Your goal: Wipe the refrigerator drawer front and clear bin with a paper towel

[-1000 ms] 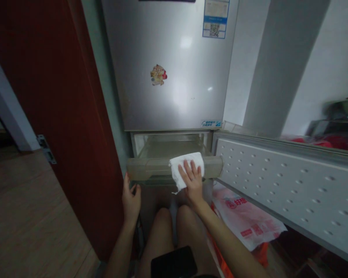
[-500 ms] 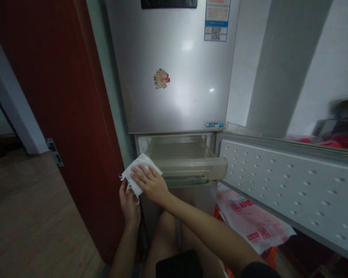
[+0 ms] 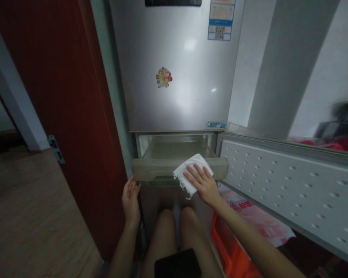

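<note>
My right hand (image 3: 204,185) lies flat, fingers stretched out, pressing a white cloth (image 3: 190,170) against the front edge of a clear plastic drawer (image 3: 153,169) pulled out of the silver fridge (image 3: 174,77). My left hand (image 3: 130,200) hangs below the drawer's left corner with fingers apart, holding nothing. My bare knees (image 3: 174,224) are just under the drawer.
The fridge's lower door (image 3: 290,185) swings open to the right, its white dimpled inside facing me. A pink-and-white plastic bag (image 3: 258,220) and an orange bag (image 3: 232,251) lie beneath it. A dark red door (image 3: 60,116) stands at my left. Wooden floor (image 3: 31,216) spreads left.
My right hand slid the cloth along the drawer front from the right to the left corner and back to the right. My left hand briefly touched the cloth, then dropped away.
</note>
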`<move>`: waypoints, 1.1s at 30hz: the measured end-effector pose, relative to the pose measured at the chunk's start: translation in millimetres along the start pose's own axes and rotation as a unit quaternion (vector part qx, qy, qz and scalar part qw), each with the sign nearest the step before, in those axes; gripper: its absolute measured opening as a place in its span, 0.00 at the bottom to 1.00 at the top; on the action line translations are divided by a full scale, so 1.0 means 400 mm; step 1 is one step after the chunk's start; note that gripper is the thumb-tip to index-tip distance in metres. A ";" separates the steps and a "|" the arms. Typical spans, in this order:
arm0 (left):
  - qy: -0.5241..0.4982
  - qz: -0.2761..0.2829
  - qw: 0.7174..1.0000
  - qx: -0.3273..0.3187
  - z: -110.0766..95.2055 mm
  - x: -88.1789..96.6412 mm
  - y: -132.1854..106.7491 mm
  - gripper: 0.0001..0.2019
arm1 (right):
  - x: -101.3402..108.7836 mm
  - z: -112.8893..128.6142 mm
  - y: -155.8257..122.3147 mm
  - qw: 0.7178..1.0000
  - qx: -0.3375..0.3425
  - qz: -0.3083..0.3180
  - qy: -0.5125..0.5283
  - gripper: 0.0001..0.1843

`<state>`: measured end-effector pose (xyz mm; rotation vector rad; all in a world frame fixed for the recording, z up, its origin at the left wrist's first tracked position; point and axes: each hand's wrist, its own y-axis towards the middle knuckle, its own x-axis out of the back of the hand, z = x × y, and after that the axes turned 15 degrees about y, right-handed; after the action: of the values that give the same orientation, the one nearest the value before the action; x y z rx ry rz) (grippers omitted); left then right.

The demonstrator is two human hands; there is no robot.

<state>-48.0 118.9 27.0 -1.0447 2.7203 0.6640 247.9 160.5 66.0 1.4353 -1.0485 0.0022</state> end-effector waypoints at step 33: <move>0.179 -0.011 0.975 -0.135 -0.147 0.007 -0.073 0.21 | 0.196 0.078 -0.004 0.926 -0.244 -0.069 0.281 0.16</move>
<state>-29.7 71.1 68.2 -1.3737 2.9710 0.9467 276.4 90.5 103.4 0.9594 -0.4260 0.0452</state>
